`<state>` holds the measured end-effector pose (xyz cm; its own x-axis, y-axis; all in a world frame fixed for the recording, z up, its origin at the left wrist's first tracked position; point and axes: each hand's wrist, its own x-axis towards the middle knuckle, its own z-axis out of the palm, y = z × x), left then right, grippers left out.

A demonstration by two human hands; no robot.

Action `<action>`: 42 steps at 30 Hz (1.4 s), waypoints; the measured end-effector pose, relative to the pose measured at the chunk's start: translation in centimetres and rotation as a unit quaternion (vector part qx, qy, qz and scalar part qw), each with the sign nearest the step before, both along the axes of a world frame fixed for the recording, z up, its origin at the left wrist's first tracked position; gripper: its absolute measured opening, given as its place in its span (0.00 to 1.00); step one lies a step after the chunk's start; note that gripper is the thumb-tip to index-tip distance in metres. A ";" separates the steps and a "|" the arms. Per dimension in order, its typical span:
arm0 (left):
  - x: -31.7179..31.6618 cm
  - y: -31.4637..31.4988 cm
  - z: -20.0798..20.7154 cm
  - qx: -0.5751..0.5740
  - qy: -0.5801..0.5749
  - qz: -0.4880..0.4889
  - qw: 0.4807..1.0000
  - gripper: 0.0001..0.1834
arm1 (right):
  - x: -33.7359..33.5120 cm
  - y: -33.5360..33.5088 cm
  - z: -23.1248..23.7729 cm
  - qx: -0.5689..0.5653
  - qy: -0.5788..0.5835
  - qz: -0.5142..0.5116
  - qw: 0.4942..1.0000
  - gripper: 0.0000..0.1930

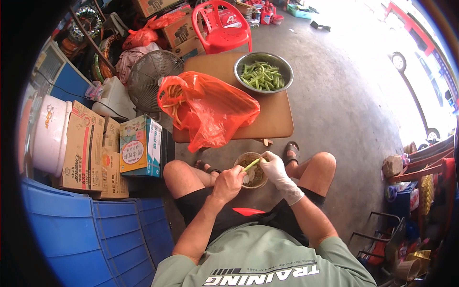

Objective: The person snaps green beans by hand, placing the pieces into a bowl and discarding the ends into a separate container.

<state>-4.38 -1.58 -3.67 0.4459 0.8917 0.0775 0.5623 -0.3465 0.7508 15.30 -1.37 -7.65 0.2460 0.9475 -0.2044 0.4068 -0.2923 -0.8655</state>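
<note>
A green bean piece (pixel 251 165) is pinched at one end by my bare left hand (pixel 227 184) and at the other by my right hand (pixel 276 170), which wears a thin white glove. Both hands are over a small bucket (pixel 252 187) on the floor between my knees; scraps lie in it, hard to make out. On the low brown table (pixel 276 122) ahead stands a metal bowl (pixel 289 79) holding many cut green beans (pixel 262 75). Left of it, a red plastic bag (pixel 222 107) lies open, with long beans (pixel 175 98) showing at its mouth.
A red plastic chair (pixel 222 28) stands behind the table, a round fan (pixel 152 79) to its left. Cardboard boxes (pixel 85 148) and blue bins (pixel 62 225) line my left side. At the right are a folded cart (pixel 382 234) and a stacked wooden rack (pixel 425 165).
</note>
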 end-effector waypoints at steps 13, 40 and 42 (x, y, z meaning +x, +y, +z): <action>-2.9 0.3 2.7 -0.082 -0.067 -0.099 0.989 0.09 | 3.4 2.1 3.2 0.035 0.302 0.028 0.952 0.07; 0.1 -0.6 2.4 -0.189 -0.081 0.025 0.978 0.13 | -1.8 0.1 0.2 0.027 0.226 -0.028 0.973 0.06; 0.0 -0.7 2.5 -0.183 -0.077 0.026 0.980 0.13 | -2.4 0.1 0.0 0.038 0.245 -0.046 0.968 0.06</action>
